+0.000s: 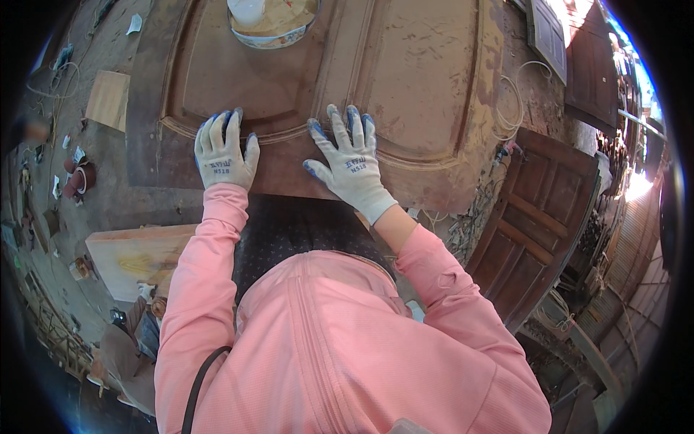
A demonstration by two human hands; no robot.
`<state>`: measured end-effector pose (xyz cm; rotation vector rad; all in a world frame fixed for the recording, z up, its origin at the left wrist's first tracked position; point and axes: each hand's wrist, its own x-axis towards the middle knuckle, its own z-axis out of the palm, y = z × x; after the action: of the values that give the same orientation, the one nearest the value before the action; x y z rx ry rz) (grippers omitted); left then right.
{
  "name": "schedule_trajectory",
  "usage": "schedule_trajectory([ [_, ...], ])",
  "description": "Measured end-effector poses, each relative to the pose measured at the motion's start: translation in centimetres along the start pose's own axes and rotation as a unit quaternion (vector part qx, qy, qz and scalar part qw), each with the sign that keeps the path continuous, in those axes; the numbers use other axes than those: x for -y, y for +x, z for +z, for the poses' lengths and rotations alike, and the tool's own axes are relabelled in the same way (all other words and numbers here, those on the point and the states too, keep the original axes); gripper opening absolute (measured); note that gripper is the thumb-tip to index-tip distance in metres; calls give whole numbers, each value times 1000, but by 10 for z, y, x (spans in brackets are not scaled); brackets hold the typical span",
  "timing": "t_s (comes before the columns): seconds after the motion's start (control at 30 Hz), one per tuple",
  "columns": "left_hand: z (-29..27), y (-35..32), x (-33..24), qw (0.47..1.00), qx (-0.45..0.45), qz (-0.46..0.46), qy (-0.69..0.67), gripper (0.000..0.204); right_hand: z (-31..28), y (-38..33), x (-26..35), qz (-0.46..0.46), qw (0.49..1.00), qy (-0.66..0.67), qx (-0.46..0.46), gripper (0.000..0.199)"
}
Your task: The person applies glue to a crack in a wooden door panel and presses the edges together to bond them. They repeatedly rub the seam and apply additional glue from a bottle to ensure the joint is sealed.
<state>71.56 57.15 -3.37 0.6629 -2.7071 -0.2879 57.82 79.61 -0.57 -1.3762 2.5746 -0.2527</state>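
Note:
A brown panelled wooden door [278,90] lies flat in front of me, with raised oval mouldings and dusty, pale smears. Both my hands wear white work gloves with blue-coated fingertips. My left hand [225,153] rests on the door's near edge, fingers stretched forward over the moulding. To its right, my right hand [348,159] lies on the same edge with its fingers spread and thumb out. Neither hand holds anything. Beyond them on the door stands a shallow round pan [275,37] with a stained rim, and a white container [247,11] sits in it.
Another panelled door [538,213] leans at the right, near a loose pale hose [512,101]. More dark doors [591,69] stand at the far right. On the left are a plywood piece [108,100], a pale wooden panel [137,257] and scattered debris on the floor.

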Motion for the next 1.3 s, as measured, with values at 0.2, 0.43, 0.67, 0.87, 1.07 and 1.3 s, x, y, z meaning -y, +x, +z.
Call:
schedule_trajectory([
  [0.2,-1,1,-1,1000,0,0,3,53,2,-5,-8,56,997,37,-45,77],
  [0.43,0,0,-1,1000,-4,5,-2,54,0,-17,10,-11,1000,14,8,74],
  [0.67,-1,1,-1,1000,-3,-1,-5,53,-2,-14,-6,-11,999,-21,26,73],
  [0.87,1,-1,-1,1000,-4,-6,-3,54,-17,4,-16,67,995,26,-75,77],
  [1.07,-2,-1,0,1000,4,-4,-11,54,-7,-5,-11,-16,1000,-14,10,73],
  [1.3,1,0,-2,1000,-8,-7,-19,54,-25,64,-14,-25,962,61,-265,35],
])
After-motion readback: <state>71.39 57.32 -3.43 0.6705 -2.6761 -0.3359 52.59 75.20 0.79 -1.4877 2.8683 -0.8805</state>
